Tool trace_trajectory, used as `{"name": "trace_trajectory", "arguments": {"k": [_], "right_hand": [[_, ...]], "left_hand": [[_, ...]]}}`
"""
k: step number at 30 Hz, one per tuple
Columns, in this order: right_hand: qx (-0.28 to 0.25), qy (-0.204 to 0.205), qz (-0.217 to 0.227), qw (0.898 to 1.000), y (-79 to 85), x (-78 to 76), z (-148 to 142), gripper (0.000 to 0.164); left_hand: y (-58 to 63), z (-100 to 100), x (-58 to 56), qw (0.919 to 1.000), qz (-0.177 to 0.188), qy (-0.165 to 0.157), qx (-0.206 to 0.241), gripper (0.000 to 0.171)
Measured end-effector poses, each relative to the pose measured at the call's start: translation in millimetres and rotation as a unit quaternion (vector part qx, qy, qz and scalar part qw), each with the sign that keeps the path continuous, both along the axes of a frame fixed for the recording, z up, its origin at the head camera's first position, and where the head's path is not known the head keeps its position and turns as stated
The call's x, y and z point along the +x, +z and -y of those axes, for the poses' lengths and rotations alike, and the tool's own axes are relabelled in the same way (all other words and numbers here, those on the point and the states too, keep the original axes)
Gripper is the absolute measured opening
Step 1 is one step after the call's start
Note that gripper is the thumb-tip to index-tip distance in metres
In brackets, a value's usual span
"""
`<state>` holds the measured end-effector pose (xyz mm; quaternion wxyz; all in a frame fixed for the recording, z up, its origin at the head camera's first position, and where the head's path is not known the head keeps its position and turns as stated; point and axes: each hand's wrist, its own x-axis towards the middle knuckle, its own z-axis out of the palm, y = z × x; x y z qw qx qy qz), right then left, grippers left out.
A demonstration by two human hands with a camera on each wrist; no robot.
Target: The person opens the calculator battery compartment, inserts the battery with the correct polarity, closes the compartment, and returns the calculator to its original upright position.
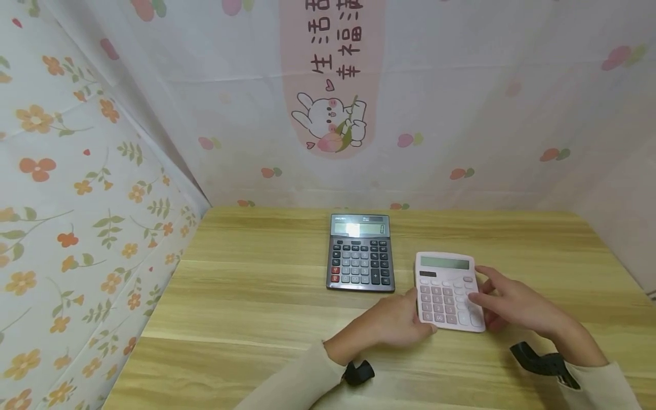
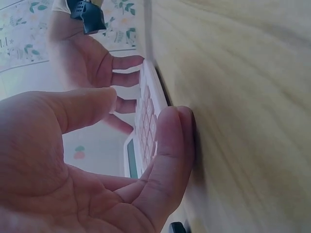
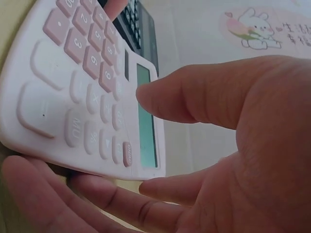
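A pink calculator (image 1: 445, 290) lies on the wooden table between both hands, its display blank. Along its left side and lower left corner is my left hand (image 1: 402, 319). In the left wrist view, the left fingers (image 2: 167, 160) touch the calculator's edge close to the tabletop, while the left thumb (image 2: 92, 107) stands apart from it. My right hand (image 1: 517, 304) is at the right side. The right wrist view shows its fingers (image 3: 112, 194) along the calculator's edge and its thumb (image 3: 184, 94) over the display and not visibly pressing.
A dark grey calculator (image 1: 361, 256) lies to the left and farther back, with a 0 on its lit display. Patterned cloth (image 1: 246, 119) hangs behind the table (image 1: 246, 302) and at its left. Black straps (image 1: 359, 373) are on both wrists.
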<state>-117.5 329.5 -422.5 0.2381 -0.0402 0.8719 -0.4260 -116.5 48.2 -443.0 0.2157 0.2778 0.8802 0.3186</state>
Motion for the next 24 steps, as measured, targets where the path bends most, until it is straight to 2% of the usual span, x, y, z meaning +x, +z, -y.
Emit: {"name": "trace_trajectory", "arguments": {"k": [4,7,15,24], "right_hand": [[0.008,-0.001,-0.010,1.000,-0.1,-4.3,1.1,0.081],[0.017,-0.008,-0.013,1.000,-0.4,-8.0,1.4,0.081],[0.040,-0.011,-0.034,0.999,-1.1,-17.7,-0.5,0.080],[0.057,-0.020,-0.042,0.997,-0.6,-23.4,-0.3,0.081]], "left_hand": [[0.8,-3.2,-5.5,0.9997,-0.026,-0.004,-0.003,0.056],[2.2,-5.8,-8.0,0.9992,-0.036,0.006,-0.014,0.054],[9.8,-12.7,-10.5,0.9965,-0.032,0.054,-0.056,0.074],[7.7,-16.9,-8.5,0.9938,-0.041,0.090,-0.050,0.084]]}}
